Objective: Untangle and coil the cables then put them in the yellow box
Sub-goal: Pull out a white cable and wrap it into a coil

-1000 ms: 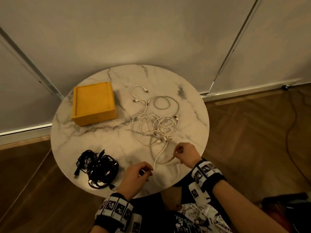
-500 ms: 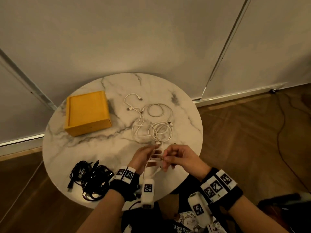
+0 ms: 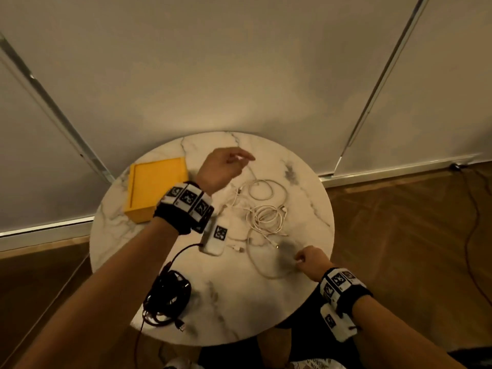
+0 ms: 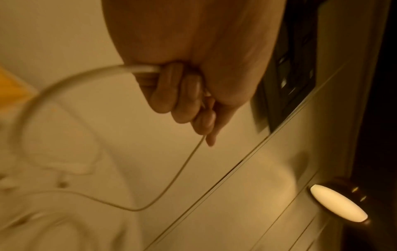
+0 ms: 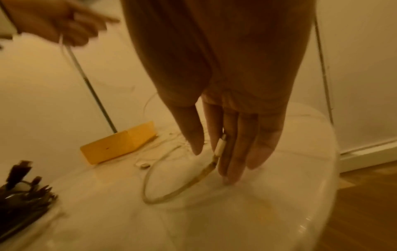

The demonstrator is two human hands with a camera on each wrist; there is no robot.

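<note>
A tangle of white cables (image 3: 266,217) lies in the middle of the round marble table (image 3: 239,310). My left hand (image 3: 226,166) is raised over the table's far side, beside the yellow box (image 3: 154,187). Its fingers (image 4: 184,101) are curled round one white cable (image 4: 71,81), which hangs down to the tangle. My right hand (image 3: 308,259) is low at the front right. It pinches that cable's plug (image 5: 221,144) between its fingers, fingertips on the tabletop. A bundle of black cables (image 3: 167,296) lies at the front left.
The open yellow box (image 5: 116,146) stands at the table's far left. A wall with metal strips (image 3: 66,129) is right behind the table. Wooden floor (image 3: 412,249) surrounds it, with a thin dark cord (image 3: 471,235) on the right.
My hands have parted. The left one rose and moved back toward the box, drawing a white cable up. The right one moved to the front right edge with the plug.
</note>
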